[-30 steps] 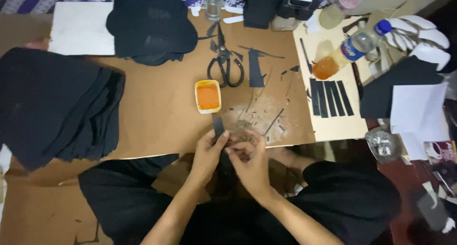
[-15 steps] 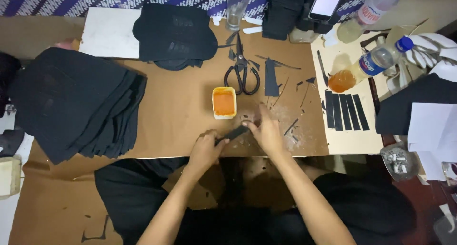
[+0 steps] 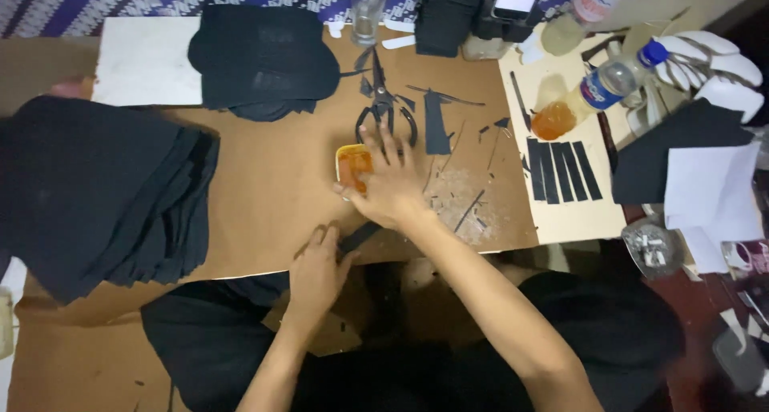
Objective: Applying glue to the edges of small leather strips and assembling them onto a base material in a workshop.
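- The right hand (image 3: 388,184) is reaching over the small orange-filled tub (image 3: 353,164), fingers spread and dipping at it, probably picking up glue.
- The left hand (image 3: 316,269) is pressing flat, fingers together, pinning a black strip (image 3: 359,237) at the near edge of the brown board (image 3: 264,196) so it is lying steady.
- Scissors (image 3: 384,108) are lying just beyond the tub; open board is showing between the tub and the black fabric stack (image 3: 96,196) at left.

A home craft workspace: a cardboard-covered table (image 3: 264,196) bears black scissors (image 3: 383,112) just beyond the fingers (image 3: 390,144), cut black strips (image 3: 563,170) to their right, and stacked black fabric (image 3: 96,196) far left.
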